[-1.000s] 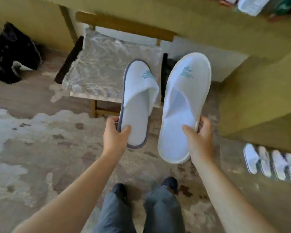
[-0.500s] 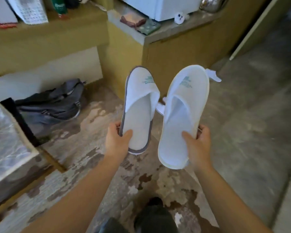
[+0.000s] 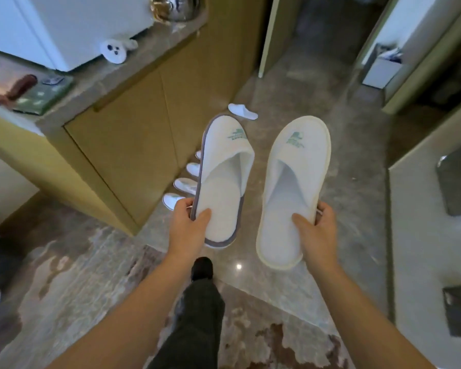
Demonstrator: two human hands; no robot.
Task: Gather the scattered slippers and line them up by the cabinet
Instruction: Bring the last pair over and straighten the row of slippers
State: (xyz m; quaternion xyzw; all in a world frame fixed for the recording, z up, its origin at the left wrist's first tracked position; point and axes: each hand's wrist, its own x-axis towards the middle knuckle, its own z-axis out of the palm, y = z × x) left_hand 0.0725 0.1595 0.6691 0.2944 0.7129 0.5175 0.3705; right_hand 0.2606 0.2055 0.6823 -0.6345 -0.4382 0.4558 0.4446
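My left hand grips the heel of a white slipper with a grey edge, held up toes forward. My right hand grips the heel of a white slipper with a cream edge, held the same way. Both carry a green logo on the toe. Behind the left slipper, a row of white slippers lies on the floor along the tan cabinet, partly hidden. One more white slipper lies alone on the floor farther ahead, near the cabinet's far end.
The cabinet's stone top holds a white appliance, a small white round object and a green pack. My dark trouser leg and shoe stand on the marble floor. A doorway and hall open ahead; a pale wall rises at right.
The view has swung to the right and forward: the cabinet front and its row of slippers are now close below. Both hands still hold their slippers the same way.
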